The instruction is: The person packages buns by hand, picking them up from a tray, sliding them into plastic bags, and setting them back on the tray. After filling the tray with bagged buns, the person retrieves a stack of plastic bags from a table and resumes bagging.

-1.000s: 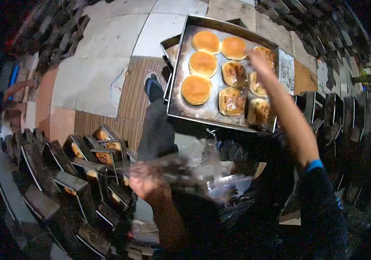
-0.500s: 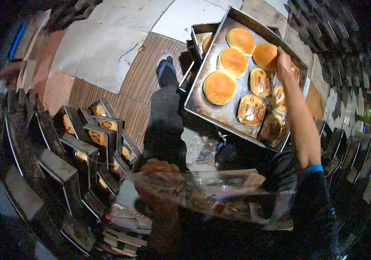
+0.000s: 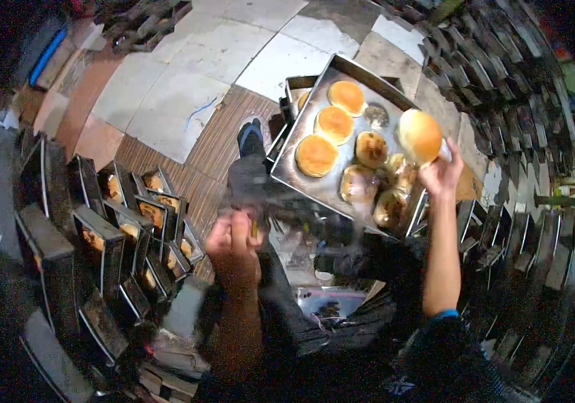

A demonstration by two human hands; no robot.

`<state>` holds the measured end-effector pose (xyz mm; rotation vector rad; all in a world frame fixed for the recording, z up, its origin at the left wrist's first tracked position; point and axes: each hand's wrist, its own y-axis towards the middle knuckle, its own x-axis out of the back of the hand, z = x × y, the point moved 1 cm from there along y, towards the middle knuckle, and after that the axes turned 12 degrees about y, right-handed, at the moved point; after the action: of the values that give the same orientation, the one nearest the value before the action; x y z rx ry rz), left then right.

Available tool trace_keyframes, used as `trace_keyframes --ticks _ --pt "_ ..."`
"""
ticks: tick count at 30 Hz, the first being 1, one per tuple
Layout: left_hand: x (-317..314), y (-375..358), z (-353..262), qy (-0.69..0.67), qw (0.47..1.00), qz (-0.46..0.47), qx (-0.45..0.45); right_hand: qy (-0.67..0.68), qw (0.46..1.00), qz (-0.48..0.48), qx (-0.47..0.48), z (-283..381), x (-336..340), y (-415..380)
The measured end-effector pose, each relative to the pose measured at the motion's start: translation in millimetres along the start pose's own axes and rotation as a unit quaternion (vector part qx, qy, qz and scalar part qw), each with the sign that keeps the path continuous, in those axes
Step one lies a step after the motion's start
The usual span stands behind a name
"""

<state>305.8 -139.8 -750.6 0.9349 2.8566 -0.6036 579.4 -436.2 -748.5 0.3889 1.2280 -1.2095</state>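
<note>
My right hand (image 3: 440,171) grips a round golden bun (image 3: 420,136), lifted above the right side of a metal baking tray (image 3: 324,191). Three unwrapped buns (image 3: 334,125) lie in a row along the tray's left part. Several buns in clear printed wrappers (image 3: 371,149) sit beside them towards the right and near corner. Lower left of the tray, my left hand (image 3: 235,235) is closed, its fingers pinched on a clear plastic bag (image 3: 294,213). The bag stretches rightwards, smeared by motion, and its far end is hard to make out.
Stacked dark tins (image 3: 146,225), some with buns inside, stand on the left. More dark tins (image 3: 502,127) are piled on the right. Another tray (image 3: 297,87) lies under the near one. A foot in a sandal (image 3: 250,136) rests on the tiled floor (image 3: 166,101).
My right hand has picked a bun up from the tray, leaving a bare spot there. My left hand has risen with the plastic bag. The tray appears lower and further left in view.
</note>
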Motion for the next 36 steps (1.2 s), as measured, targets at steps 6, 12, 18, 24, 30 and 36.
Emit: trace_keyframes --ticks 6,12,18,24,30,36 --pt "-8 -31 10 0.149 0.985 0.047 -0.07 -0.267 0.954 0.046 -0.131 -105 -54 -171" --pt "-16 -118 -28 -0.071 0.98 0.183 0.011 -0.599 0.715 0.24 0.269 -139 -80 -263" --pt "-27 -157 -82 -0.266 0.923 0.274 -0.052 -0.632 0.561 0.413 0.338 -152 -114 -294" --pt "0 -214 -100 -0.218 0.921 0.254 -0.202 -0.617 0.463 0.482 0.415 -136 -126 -321" --pt "-18 -215 -90 -0.136 0.929 0.299 -0.173 -0.691 0.448 0.425 0.375 -141 -150 -329" --pt "2 -152 -88 -0.287 0.907 0.307 -0.007 -0.683 0.526 0.414 0.292 -160 -115 -337"
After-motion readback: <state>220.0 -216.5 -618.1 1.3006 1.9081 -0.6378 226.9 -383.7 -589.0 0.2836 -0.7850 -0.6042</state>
